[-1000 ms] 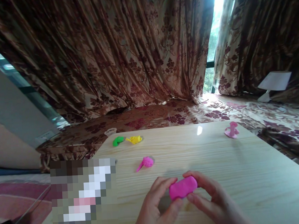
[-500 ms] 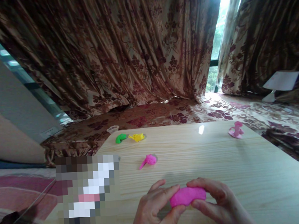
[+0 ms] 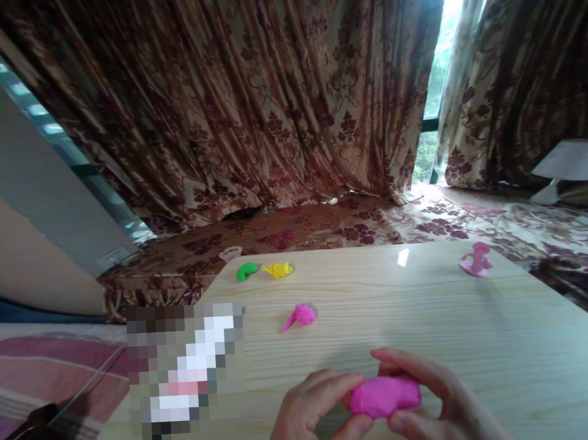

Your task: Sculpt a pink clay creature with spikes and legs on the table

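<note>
A thick, rounded lump of pink modelling clay (image 3: 386, 397) is held above the near side of the table. My left hand (image 3: 311, 409) pinches its left end between thumb and fingers. On its right end, my right hand (image 3: 444, 396) closes with the thumb below and fingers behind. Farther back on the tabletop lies a bumpy pink piece (image 3: 304, 314) with a thin pointed tail. Beyond that are a curved green piece (image 3: 247, 270) and a yellow piece shaped like a small watering can (image 3: 278, 270).
A pale wooden table (image 3: 377, 301) spans the view. Near its back right corner stands a light pink stand (image 3: 478, 261). A blurred-out rectangular object (image 3: 198, 363) lies at the left. Behind are floral curtains (image 3: 269, 116) and a white lamp (image 3: 569, 161).
The view has shifted slightly, so things appear farther right. Between my hands the pink lump has turned a little, and my right index finger has lifted at its tip.
</note>
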Demonstrator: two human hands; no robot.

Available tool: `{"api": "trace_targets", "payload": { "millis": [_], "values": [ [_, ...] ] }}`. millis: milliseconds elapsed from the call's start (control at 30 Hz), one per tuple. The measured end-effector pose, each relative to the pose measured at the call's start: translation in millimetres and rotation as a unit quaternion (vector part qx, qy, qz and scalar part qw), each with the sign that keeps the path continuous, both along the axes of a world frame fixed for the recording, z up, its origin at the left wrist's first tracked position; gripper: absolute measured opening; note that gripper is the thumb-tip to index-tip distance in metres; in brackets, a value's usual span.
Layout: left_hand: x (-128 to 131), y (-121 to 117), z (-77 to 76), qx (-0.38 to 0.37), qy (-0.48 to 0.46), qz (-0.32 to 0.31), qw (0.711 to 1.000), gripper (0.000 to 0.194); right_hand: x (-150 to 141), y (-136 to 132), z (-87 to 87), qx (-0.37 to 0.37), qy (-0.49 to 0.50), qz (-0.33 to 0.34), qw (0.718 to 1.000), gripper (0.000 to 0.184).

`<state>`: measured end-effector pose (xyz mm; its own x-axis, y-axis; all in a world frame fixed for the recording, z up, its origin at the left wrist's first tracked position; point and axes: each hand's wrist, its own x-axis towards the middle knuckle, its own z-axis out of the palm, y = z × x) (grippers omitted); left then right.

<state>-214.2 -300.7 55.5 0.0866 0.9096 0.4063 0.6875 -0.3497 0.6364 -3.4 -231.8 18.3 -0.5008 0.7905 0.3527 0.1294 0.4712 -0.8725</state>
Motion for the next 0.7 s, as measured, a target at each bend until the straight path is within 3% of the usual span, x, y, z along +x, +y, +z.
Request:
{"api": "trace_targets", "payload": {
  "millis": [167, 400, 567, 700],
  "values": [
    [3.9, -2.4, 1.4, -0.021, -0.031, 0.007, 0.999, 0.033, -5.2, 2.5, 10.2, 0.087, 0.0, 0.007, 0.996, 0.046],
    [4.2, -3.4, 0.8, -0.028, -0.056, -0.04, 0.997, 0.029, -15.0, 1.4, 31.5, 0.042, -0.052, 0.055, 0.996, 0.007],
    [7.0, -6.4, -3.9, -0.013, -0.067, 0.002, 0.998, 0.048, -12.8, 1.4, 30.6, 0.043, -0.066, 0.046, 0.996, 0.011],
    [7.5, -8.0, -4.8, -0.02, -0.069, -0.002, 0.997, 0.033, 0.1, -4.1, 14.9, 0.082, -0.06, -0.022, 0.995, 0.038]
  ]
}}
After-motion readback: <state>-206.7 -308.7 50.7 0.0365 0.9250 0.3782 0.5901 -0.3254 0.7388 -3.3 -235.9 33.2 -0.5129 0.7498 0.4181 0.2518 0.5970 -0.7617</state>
